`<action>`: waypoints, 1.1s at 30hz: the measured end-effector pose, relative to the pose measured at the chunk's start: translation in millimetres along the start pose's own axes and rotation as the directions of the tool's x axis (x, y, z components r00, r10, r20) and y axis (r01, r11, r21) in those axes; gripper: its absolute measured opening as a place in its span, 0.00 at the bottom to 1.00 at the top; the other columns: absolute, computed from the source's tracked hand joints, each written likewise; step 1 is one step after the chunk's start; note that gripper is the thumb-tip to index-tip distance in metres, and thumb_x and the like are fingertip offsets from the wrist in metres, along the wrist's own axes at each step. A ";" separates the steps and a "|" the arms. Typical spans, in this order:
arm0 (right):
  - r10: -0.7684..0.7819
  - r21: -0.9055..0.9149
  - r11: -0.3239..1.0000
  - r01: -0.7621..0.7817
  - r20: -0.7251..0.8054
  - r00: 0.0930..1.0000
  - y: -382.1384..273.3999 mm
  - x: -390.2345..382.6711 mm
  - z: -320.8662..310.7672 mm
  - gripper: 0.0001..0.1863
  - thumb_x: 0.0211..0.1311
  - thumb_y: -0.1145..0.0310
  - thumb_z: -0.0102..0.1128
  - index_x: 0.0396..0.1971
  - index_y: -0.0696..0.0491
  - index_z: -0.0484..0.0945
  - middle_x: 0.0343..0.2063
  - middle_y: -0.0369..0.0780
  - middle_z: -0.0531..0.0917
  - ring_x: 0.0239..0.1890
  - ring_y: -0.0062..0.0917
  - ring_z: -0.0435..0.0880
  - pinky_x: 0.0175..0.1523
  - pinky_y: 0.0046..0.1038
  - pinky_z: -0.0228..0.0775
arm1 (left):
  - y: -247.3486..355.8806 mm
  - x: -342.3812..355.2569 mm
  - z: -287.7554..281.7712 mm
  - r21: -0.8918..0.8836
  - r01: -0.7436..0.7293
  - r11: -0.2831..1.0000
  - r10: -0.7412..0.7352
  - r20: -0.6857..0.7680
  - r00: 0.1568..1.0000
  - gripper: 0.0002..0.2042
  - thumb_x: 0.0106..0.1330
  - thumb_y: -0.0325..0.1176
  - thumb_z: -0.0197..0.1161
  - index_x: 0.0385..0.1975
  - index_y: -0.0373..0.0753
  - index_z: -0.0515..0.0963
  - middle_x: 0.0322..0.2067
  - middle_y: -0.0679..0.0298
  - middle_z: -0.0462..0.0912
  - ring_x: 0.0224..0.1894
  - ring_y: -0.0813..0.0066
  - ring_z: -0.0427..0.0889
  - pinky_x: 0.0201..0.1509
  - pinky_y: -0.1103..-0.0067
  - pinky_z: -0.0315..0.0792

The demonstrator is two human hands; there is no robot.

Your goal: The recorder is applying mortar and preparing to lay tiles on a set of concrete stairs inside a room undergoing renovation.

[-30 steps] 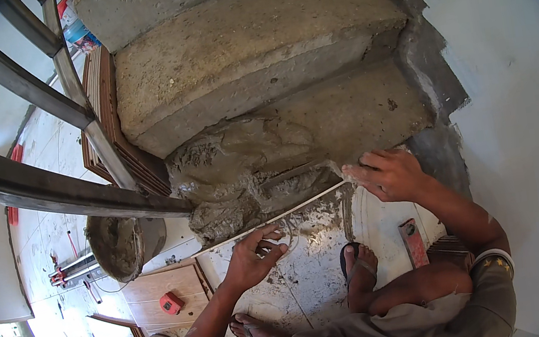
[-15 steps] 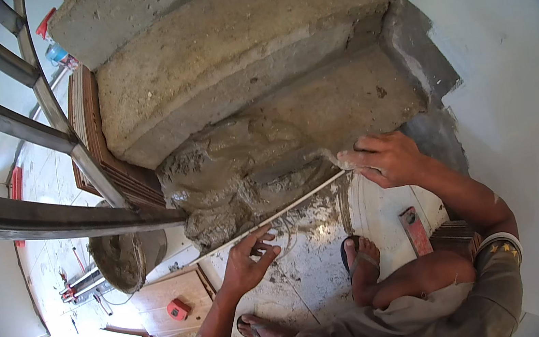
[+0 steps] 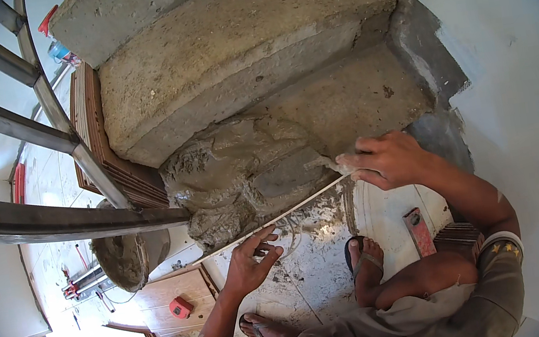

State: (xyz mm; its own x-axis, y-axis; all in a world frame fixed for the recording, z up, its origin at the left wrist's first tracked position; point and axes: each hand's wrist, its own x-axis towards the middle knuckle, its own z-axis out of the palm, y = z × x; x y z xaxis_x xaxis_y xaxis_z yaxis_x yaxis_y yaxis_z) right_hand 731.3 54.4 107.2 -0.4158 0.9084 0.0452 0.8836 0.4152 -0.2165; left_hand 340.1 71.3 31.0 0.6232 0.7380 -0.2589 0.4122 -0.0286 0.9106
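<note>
My right hand (image 3: 385, 159) is closed round the handle of a trowel. The trowel's grey blade (image 3: 289, 172) lies on the wet mortar (image 3: 213, 159) spread over the lowest concrete step. Along the front edge of that mortar runs a thin, pale strip (image 3: 308, 201), its right end close to my right fingers. My left hand (image 3: 249, 261) is below the strip's left part, with fingers loosely bent and thumb apart. Its fingertips touch the strip's edge.
Concrete steps (image 3: 232, 49) rise ahead. A metal railing (image 3: 70, 220) reaches in from the left, above a mortar bucket (image 3: 120, 258). A red tape measure (image 3: 181, 308) lies on a tile. Right of my foot are a red-handled tool (image 3: 420, 233) and stacked tiles (image 3: 457, 237).
The trowel blade has tilted so that more of its flat face shows on the mortar. My left hand keeps its place at the strip. The whole view has shifted slightly.
</note>
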 end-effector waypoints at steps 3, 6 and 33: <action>0.051 -0.042 0.998 -0.049 0.050 0.997 4.5 23.9 4.2 0.20 0.65 0.54 0.61 0.57 0.38 0.80 0.37 0.38 0.83 0.33 0.37 0.86 0.37 0.40 0.79 | 0.5 0.7 -0.5 0.012 0.008 1.000 -0.008 0.008 1.000 0.26 0.68 0.34 0.69 0.64 0.34 0.73 0.49 0.50 0.85 0.42 0.72 0.88 0.46 0.77 0.80; 0.088 -0.052 0.995 -0.085 0.040 0.995 12.6 47.7 2.1 0.19 0.66 0.53 0.60 0.55 0.38 0.81 0.39 0.40 0.84 0.35 0.39 0.87 0.39 0.42 0.80 | 2.3 0.5 -0.5 0.010 0.010 1.000 -0.010 0.005 1.000 0.26 0.67 0.33 0.69 0.64 0.34 0.73 0.49 0.51 0.85 0.41 0.72 0.88 0.46 0.77 0.80; 0.019 -0.309 0.947 -0.082 -0.201 0.979 46.1 74.1 10.6 0.20 0.65 0.57 0.63 0.55 0.45 0.78 0.41 0.43 0.82 0.33 0.40 0.87 0.35 0.40 0.80 | -20.3 -36.7 2.7 -0.039 0.105 0.994 -0.106 -0.023 0.994 0.26 0.66 0.35 0.71 0.61 0.32 0.73 0.48 0.50 0.86 0.41 0.71 0.89 0.44 0.75 0.81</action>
State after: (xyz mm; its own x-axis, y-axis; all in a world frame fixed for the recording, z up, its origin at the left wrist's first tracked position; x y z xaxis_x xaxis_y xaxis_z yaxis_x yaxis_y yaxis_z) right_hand 738.9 140.3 90.2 -0.3469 0.9077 0.2360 0.9379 0.3343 0.0926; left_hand 310.7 43.0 21.1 0.5608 0.7519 -0.3466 0.4492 0.0753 0.8903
